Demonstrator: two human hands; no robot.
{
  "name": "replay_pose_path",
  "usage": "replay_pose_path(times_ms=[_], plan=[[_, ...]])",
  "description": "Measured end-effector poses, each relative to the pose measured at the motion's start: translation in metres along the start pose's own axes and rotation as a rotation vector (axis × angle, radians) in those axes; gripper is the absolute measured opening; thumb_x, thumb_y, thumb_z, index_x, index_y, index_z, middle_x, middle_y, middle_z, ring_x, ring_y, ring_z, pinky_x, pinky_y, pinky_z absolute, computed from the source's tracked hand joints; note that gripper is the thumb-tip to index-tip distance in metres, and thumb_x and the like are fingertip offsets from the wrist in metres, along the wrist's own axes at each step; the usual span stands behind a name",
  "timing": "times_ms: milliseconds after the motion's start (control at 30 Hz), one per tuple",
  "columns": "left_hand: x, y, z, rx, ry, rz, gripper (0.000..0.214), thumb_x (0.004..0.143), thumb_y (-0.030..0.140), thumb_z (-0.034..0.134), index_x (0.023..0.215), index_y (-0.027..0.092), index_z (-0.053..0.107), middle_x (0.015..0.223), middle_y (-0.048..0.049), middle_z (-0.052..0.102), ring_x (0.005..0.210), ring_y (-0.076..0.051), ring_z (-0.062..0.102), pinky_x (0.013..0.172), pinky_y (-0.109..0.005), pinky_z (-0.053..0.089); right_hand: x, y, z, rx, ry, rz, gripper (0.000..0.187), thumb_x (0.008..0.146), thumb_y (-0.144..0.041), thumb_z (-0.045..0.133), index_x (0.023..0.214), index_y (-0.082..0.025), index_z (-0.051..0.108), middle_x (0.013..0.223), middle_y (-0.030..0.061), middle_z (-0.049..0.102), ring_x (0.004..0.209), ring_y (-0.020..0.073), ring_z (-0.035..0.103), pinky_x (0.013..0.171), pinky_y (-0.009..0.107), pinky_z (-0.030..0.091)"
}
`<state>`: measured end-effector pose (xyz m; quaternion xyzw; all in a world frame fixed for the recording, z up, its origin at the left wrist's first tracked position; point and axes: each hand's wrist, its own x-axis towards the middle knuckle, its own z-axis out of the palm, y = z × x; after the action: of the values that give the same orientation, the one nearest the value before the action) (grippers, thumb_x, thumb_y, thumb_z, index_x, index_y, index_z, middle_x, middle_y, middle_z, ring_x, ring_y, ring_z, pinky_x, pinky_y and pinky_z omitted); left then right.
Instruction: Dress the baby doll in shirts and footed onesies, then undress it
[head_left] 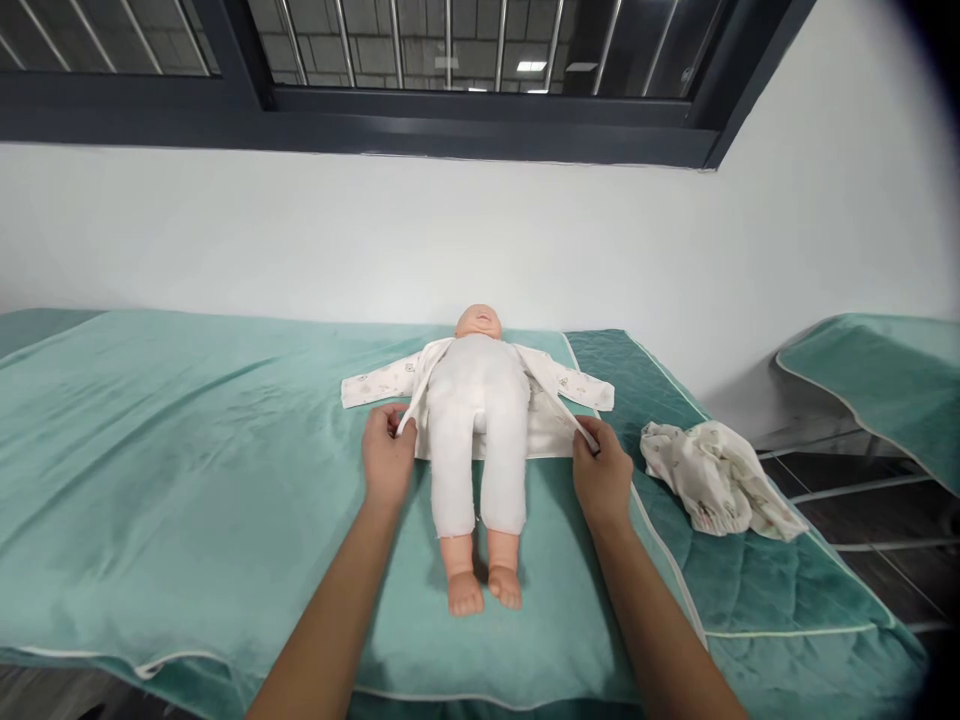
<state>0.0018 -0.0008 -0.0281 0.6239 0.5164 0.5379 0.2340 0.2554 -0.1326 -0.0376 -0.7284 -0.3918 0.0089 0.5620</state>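
Observation:
A baby doll (480, 400) with a white cloth body lies on its back, feet toward me. Its arms are inside the sleeves of a white patterned baby jacket (551, 435), which is spread apart at the front and lies partly under the torso. My left hand (388, 452) pinches the front edge of the jacket on the left side. On the right side, my right hand (602, 465) pinches the opposite front edge. Both edges are pulled outward from the doll's hips. The doll's legs and bare feet lie between my forearms.
Crumpled white patterned cloth (720, 480) lies to the right on the dark green quilted pad (765, 590). A light green sheet (187, 480) covers the bed. Behind it stand a white wall (337, 230) and a dark-framed window (450, 125). Metal bars (855, 490) show beyond the right edge.

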Motion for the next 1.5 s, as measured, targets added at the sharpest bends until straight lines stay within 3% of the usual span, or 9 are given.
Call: replay_pose_path(times_ms=[333, 600, 867, 1233, 1367, 1500], plan=[[-0.002, 0.006, -0.002, -0.062, 0.036, -0.030, 0.017, 0.075, 0.018, 0.057, 0.090, 0.021, 0.063, 0.068, 0.0050, 0.040, 0.063, -0.012, 0.041, 0.061, -0.025, 0.035, -0.006, -0.005, -0.001, 0.081, 0.104, -0.060, 0.028, 0.084, -0.027, 0.054, 0.107, -0.019, 0.068, 0.095, 0.0056, 0.072, 0.082, 0.0206, 0.064, 0.078, 0.032, 0.047], [-0.002, 0.007, -0.002, -0.030, -0.003, -0.019, 0.017, 0.076, 0.018, 0.059, 0.092, 0.021, 0.064, 0.070, 0.0046, 0.040, 0.063, -0.012, 0.041, 0.062, -0.026, 0.035, -0.004, 0.000, 0.002, 0.005, 0.022, -0.075, 0.037, 0.086, -0.027, 0.052, 0.121, -0.020, 0.062, 0.112, 0.0088, 0.070, 0.099, 0.0240, 0.065, 0.087, 0.039, 0.048], [-0.004, 0.009, -0.002, -0.041, -0.039, 0.008, 0.014, 0.081, 0.027, 0.061, 0.093, 0.022, 0.063, 0.072, 0.0042, 0.040, 0.063, -0.012, 0.041, 0.060, -0.025, 0.036, -0.001, 0.007, 0.007, -0.041, -0.099, -0.322, 0.047, 0.088, -0.027, 0.054, 0.134, -0.021, 0.051, 0.134, 0.0116, 0.059, 0.123, 0.0265, 0.054, 0.102, 0.048, 0.044], [-0.006, 0.012, -0.004, -0.100, -0.037, 0.002, 0.015, 0.082, 0.033, 0.061, 0.091, 0.021, 0.064, 0.070, 0.0034, 0.042, 0.062, -0.012, 0.041, 0.058, -0.024, 0.036, -0.004, -0.001, 0.004, 0.024, -0.113, -0.319, 0.040, 0.092, -0.035, 0.053, 0.130, -0.022, 0.054, 0.134, 0.0109, 0.059, 0.125, 0.0260, 0.053, 0.103, 0.048, 0.042], [-0.011, 0.020, -0.008, -0.062, 0.049, 0.087, 0.008, 0.083, 0.027, 0.058, 0.085, 0.021, 0.063, 0.070, 0.0033, 0.042, 0.064, -0.013, 0.042, 0.063, -0.025, 0.037, -0.014, -0.004, -0.010, 0.033, -0.150, -0.278, 0.039, 0.095, -0.035, 0.050, 0.132, -0.023, 0.053, 0.133, 0.0099, 0.060, 0.122, 0.0253, 0.055, 0.102, 0.047, 0.043], [-0.024, 0.028, -0.018, 0.003, 0.115, 0.222, 0.005, 0.084, 0.020, 0.055, 0.084, 0.021, 0.060, 0.072, 0.0026, 0.044, 0.066, -0.013, 0.044, 0.066, -0.026, 0.038, -0.023, 0.012, -0.051, -0.171, -0.132, -0.405, 0.039, 0.094, -0.032, 0.052, 0.131, -0.024, 0.053, 0.133, 0.0108, 0.059, 0.124, 0.0267, 0.054, 0.105, 0.049, 0.041]])
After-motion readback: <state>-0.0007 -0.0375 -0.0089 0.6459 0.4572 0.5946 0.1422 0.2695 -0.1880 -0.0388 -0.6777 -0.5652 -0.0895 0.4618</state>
